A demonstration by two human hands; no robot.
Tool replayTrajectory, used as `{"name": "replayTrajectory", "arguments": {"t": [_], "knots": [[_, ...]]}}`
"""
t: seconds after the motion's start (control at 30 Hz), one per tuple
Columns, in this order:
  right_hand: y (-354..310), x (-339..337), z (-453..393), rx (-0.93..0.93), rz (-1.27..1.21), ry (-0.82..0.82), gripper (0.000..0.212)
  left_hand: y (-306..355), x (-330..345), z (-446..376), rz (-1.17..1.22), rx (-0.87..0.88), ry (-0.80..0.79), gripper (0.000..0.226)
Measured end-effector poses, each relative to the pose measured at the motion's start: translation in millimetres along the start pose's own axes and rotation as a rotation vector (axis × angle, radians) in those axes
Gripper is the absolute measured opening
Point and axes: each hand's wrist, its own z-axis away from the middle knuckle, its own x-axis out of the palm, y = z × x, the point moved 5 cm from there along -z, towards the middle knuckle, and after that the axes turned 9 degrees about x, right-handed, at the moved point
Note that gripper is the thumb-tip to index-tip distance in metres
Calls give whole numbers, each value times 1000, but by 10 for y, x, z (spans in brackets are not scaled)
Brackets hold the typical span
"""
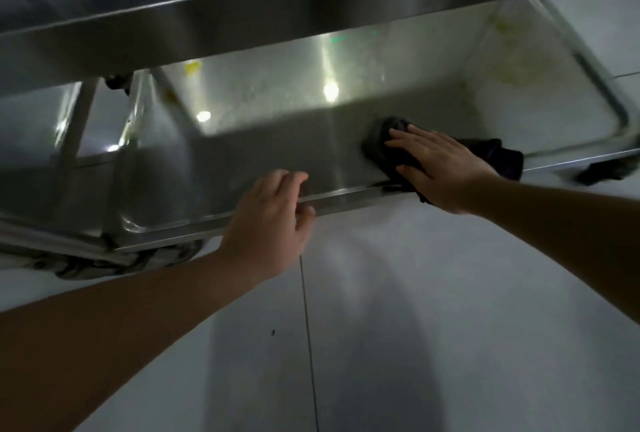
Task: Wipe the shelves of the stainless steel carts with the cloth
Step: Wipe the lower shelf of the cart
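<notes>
Lower shelf of steel cart: dark cloth is pressed flat beneath the outspread right hand for wiping, while the front rim is gripped by curled left hand, apparently for steadying.

cloth on lower shelf | upper shelf above

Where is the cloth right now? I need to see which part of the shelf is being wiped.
The cloth lies on the lower shelf, right of middle near its front edge, under the flat right hand.
</notes>
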Motion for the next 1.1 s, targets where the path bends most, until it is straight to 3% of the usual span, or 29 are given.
{"name": "replayTrajectory", "arguments": {"t": [0.23, 0.37, 0.53, 0.7, 0.8, 0.93, 1.0, 1.07, 1.1], "knots": [[1221, -344, 300, 206, -10, 100, 58, 41, 267, -340, 31, -256, 43, 54], [1766, -451, 331, 320, 7, 140, 56, 107, 426, -420, -27, -226, 13, 68], [2203, -561, 381, 610, -57, 303, 57, -64, 566, -345, -120, -384, 30, 68], [2203, -601, 126, 985, -186, 381, 66, -90, 630, -339, -161, -374, 41, 73], [1881, -560, 17, 901, -183, 304, 65, -96, 644, -348, -173, -370, 53, 73], [976, -260, 217, 346, -146, 190, 60, -125, 649, -332, -184, -371, 70, 72], [828, -178, 355, 155, -94, 136, 62, -128, 656, -320, -197, -362, 71, 71], [1077, -296, 272, 157, -75, 145, 62, -130, 654, -317, -205, -358, 71, 70], [1318, -392, 190, 246, -92, 183, 60, -129, 650, -316, -208, -358, 67, 70]]}}
